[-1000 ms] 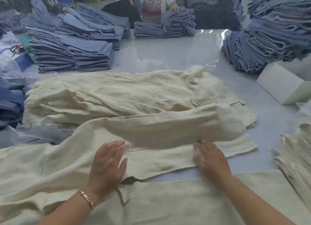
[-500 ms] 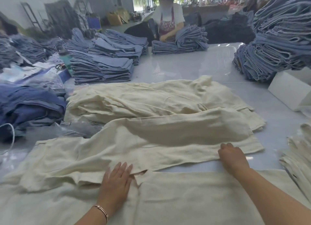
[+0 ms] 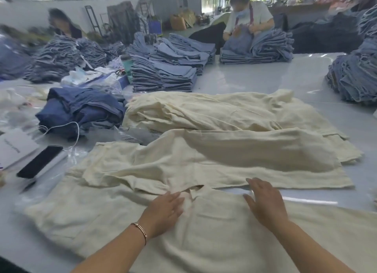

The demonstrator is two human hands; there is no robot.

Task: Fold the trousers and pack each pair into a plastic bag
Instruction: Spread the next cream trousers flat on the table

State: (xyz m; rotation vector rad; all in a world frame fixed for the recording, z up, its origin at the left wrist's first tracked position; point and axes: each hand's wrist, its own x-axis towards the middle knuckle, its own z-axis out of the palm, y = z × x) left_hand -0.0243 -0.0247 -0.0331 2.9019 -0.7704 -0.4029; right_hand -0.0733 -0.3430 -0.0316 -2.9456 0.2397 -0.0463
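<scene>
Cream trousers [image 3: 204,232], flat hands [image 3: 163,213] pressing

1. Two bare hands are lying flat on cream fabric: the left hand [image 3: 163,209] and the right hand [image 3: 265,203].
2. One thin rose-gold bracelet [image 3: 140,231] is circling the left wrist.
3. One flat black phone [image 3: 39,161] is lying far left of the hands.
4. Two other people are working beyond the hands: a seated person in a light shirt [image 3: 250,17] and a blurred dark-haired person [image 3: 61,23].
</scene>
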